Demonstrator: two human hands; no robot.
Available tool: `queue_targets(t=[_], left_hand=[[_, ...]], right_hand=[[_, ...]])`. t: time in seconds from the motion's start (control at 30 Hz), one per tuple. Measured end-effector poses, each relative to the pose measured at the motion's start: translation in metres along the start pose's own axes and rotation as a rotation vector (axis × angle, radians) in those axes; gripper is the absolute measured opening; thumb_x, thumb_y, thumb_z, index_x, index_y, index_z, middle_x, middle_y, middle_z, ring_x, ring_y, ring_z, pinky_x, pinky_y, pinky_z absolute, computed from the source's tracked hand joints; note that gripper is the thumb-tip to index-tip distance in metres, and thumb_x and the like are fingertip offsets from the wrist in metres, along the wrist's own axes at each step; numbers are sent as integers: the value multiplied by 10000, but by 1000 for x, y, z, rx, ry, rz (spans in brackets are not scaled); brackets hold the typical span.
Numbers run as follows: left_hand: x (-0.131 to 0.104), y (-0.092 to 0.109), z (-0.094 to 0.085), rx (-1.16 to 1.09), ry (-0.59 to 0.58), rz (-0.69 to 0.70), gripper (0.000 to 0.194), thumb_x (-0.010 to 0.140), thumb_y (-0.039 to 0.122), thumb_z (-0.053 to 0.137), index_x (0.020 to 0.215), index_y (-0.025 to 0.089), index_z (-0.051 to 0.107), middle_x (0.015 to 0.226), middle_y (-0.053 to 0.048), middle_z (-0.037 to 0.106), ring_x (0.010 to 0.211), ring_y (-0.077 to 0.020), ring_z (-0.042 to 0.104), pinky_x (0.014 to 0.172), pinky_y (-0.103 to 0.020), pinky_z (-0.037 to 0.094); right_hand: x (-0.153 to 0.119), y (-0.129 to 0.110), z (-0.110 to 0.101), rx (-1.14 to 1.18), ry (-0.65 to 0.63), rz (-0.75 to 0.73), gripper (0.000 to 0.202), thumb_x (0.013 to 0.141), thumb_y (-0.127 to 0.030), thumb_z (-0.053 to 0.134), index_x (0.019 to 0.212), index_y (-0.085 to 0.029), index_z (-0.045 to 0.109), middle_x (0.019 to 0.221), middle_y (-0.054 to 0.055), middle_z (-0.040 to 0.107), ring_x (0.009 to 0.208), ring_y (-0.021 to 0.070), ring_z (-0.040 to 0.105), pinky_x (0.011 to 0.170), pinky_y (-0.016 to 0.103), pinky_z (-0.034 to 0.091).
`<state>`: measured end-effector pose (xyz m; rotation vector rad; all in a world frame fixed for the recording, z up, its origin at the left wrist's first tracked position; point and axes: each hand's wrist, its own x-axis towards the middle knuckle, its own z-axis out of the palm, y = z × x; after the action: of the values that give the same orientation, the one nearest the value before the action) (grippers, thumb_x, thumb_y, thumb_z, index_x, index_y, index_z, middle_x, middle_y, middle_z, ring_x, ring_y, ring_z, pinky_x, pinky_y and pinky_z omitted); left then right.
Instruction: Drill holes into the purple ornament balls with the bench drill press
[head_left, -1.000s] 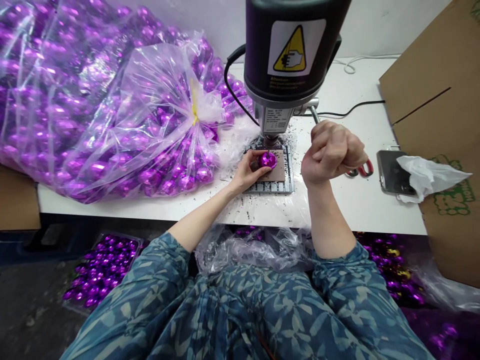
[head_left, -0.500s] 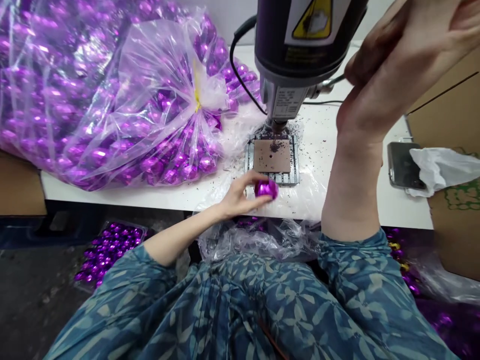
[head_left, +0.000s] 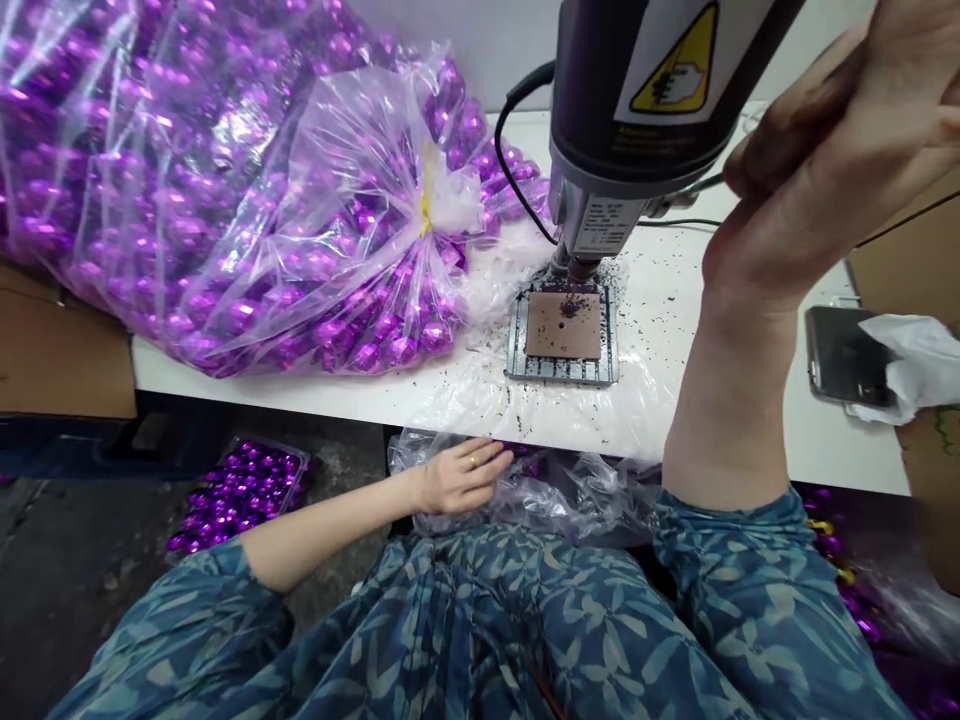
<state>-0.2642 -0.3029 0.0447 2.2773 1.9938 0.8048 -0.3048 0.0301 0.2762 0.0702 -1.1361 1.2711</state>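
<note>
My left hand (head_left: pixel 465 477), palm down with a ring on one finger, hovers at the table's front edge over a clear plastic bag (head_left: pixel 592 488) on my lap. Its fingers are stretched out; purple shiny balls show faintly in that bag. Up at the right, my right hand (head_left: pixel 817 150) is closed round the lever (head_left: pixel 701 186) of a bench drill press (head_left: pixel 645 110); the grip is mostly hidden by the fingers. Under the drill lies a brown board (head_left: pixel 564 326) with a small hole, on a slotted metal base (head_left: pixel 517 368). Dark shavings cover both.
A large tied bag of purple faceted balls (head_left: pixel 247 220) fills the table's left side. A clear tray of purple balls (head_left: pixel 240 490) sits below left. At right lie a phone (head_left: pixel 847 355) and white tissue (head_left: pixel 926 360) beside cardboard (head_left: pixel 930 450). A black cable (head_left: pixel 501 150) loops behind the drill.
My left hand has moved down from the board's front edge to the lap bag, and the purple ball it pinched no longer shows. My right hand stays on the lever. The view shifted slightly.
</note>
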Motion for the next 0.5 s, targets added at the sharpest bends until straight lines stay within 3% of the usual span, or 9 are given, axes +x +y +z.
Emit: queue_targets(t=[0.07,0.13,0.2,0.27,0.33,0.4,0.5], left_hand=[[23,-33,-19,-70,207,-78,202,961,245,583,840,320,726,1071,-14,843,1082,-275,794,895,-514,680],[57,-79,-42,-85,347,-281,286,951,187,503,789,298,712,917,-52,811,978,-278,781,835,-493,655],[95,-130,-64,-77,369,-497,307,908,129,469,794,264,720,856,-77,772,862,-268,744,846,-481,620],[130,-178,-82,-40,352,-684,247,836,94,515,784,222,719,857,-92,756,895,-293,731,953,-509,583],[158,-217,-92,13,269,-828,186,780,74,580,794,187,728,950,-146,760,1060,-364,720,1080,-550,520],[176,-245,-94,71,223,-907,222,753,72,634,927,143,753,1185,-225,736,1261,-442,649,1171,-596,446],[189,-271,-89,95,264,-866,470,759,107,673,1227,113,707,1502,-262,592,1407,-467,546,1214,-617,401]], right_hand=[[-1,0,-1,-10,-9,-13,373,993,-101,418,654,-248,366,446,-88,206,356,49,248,425,280,91],[-1,0,0,-19,-5,-24,386,1002,-125,436,652,-255,336,447,-90,222,356,47,256,420,278,102],[-1,-1,1,17,1,-35,391,1000,-127,454,651,-248,327,439,-96,245,351,39,252,415,268,96],[-1,-2,2,50,-1,-37,388,1000,-123,465,650,-236,338,434,-99,267,351,29,247,411,255,88],[-2,-2,1,42,-4,-36,402,1004,-140,475,639,-229,333,435,-96,264,356,24,236,403,244,97],[-3,-3,-1,32,-10,-37,417,986,-216,566,638,-222,336,449,-93,262,368,24,239,397,240,116],[-4,-1,-3,67,-28,-60,490,853,-438,730,643,-204,354,459,-94,257,377,24,244,394,248,121]])
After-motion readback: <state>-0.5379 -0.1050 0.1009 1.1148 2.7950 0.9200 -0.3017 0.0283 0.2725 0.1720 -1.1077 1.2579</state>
